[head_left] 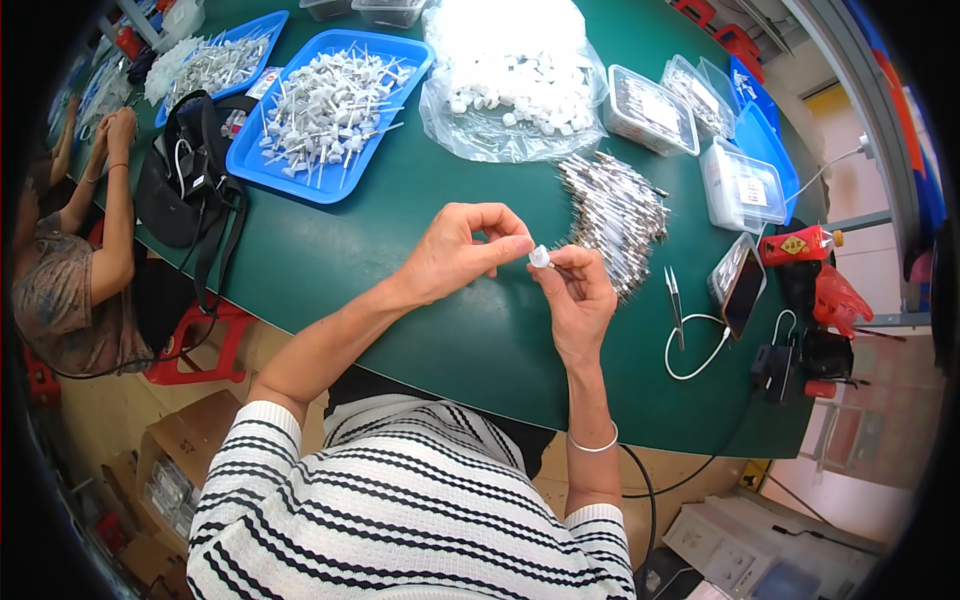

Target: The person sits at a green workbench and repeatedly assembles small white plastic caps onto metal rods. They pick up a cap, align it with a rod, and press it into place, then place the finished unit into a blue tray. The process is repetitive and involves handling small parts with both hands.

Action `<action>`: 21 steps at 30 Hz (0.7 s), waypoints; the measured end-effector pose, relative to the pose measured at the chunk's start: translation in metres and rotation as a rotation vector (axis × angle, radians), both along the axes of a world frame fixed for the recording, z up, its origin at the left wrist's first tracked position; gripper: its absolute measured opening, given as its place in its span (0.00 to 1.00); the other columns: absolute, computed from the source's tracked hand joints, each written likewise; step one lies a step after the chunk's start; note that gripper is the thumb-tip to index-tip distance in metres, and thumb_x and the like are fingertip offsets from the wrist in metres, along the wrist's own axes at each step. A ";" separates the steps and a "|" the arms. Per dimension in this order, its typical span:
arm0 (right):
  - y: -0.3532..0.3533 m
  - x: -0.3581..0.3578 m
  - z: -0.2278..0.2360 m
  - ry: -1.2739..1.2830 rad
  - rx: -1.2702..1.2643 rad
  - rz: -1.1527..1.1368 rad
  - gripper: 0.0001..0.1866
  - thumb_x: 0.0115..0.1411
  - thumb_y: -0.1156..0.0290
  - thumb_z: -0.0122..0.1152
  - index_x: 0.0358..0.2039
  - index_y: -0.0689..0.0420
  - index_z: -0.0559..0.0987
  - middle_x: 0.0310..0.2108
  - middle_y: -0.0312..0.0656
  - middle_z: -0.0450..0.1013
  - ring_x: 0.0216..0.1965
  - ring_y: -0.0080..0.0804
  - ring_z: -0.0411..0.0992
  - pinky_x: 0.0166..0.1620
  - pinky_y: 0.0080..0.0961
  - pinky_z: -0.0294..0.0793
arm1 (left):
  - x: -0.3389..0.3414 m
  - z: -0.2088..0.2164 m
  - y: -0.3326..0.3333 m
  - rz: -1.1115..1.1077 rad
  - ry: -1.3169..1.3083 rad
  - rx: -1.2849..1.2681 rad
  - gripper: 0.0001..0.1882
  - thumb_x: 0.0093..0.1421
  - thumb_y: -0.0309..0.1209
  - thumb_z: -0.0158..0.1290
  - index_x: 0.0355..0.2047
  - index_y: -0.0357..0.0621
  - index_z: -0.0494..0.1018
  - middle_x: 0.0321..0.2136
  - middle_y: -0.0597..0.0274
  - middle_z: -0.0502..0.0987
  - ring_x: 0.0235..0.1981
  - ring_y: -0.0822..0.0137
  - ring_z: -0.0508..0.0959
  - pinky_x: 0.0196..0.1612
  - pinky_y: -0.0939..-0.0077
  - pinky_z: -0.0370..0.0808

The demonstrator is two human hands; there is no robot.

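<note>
I read left to right: blue tray [285, 183] of stemmed white parts [325, 110]; left hand [455, 250], thumb and index at the white cap-like piece [541, 257], grip unclear; piece just right of them, axis unreadable, pinched by right hand [583, 300]; slim rods [620, 220] beyond; tweezers [673, 300]. Nothing blocks the 2 hands.

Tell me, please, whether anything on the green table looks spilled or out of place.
Nothing looks clearly damaged. The pile of thin rods looks slightly odd, heaped straight on the table just beyond the right hand, while other small parts sit in a blue tray and a plastic bag.
</note>
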State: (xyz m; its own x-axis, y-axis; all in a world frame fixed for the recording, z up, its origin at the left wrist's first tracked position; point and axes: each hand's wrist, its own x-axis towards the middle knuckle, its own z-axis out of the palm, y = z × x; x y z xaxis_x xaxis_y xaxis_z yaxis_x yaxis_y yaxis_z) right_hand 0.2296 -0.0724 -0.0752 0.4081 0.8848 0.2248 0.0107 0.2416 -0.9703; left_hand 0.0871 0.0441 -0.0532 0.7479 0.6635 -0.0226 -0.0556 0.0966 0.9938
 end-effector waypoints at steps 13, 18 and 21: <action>0.007 0.005 0.006 -0.041 0.073 0.120 0.10 0.55 0.85 0.58 0.38 0.62 0.75 0.37 0.37 0.73 0.35 0.21 0.71 0.40 0.16 0.71 | -0.005 -0.004 0.012 -0.298 -0.141 -0.474 0.07 0.61 0.31 0.54 0.29 0.41 0.73 0.24 0.68 0.73 0.23 0.81 0.71 0.24 0.87 0.70; -0.007 0.051 0.029 -0.202 0.009 -0.239 0.06 0.55 0.80 0.60 0.35 0.60 0.79 0.34 0.37 0.76 0.35 0.24 0.69 0.39 0.22 0.69 | -0.040 0.018 0.046 0.202 -0.143 0.146 0.06 0.59 0.30 0.54 0.27 0.43 0.74 0.25 0.69 0.75 0.21 0.79 0.71 0.25 0.85 0.70; -0.013 0.054 0.028 -0.699 -0.156 -0.217 0.04 0.52 0.79 0.62 0.30 0.60 0.80 0.32 0.38 0.76 0.33 0.32 0.70 0.37 0.27 0.69 | -0.076 0.034 0.080 0.723 0.206 0.807 0.07 0.59 0.31 0.55 0.28 0.41 0.75 0.24 0.68 0.76 0.22 0.76 0.72 0.26 0.81 0.70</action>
State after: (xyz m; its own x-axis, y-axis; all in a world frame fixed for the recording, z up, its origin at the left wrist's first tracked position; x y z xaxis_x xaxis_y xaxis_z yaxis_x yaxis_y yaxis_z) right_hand 0.2835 -0.0859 -0.0474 0.3854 0.8432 0.3747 0.6692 0.0242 -0.7427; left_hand 0.0107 0.1241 -0.0196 0.2090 0.8187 0.5348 0.3371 -0.5737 0.7465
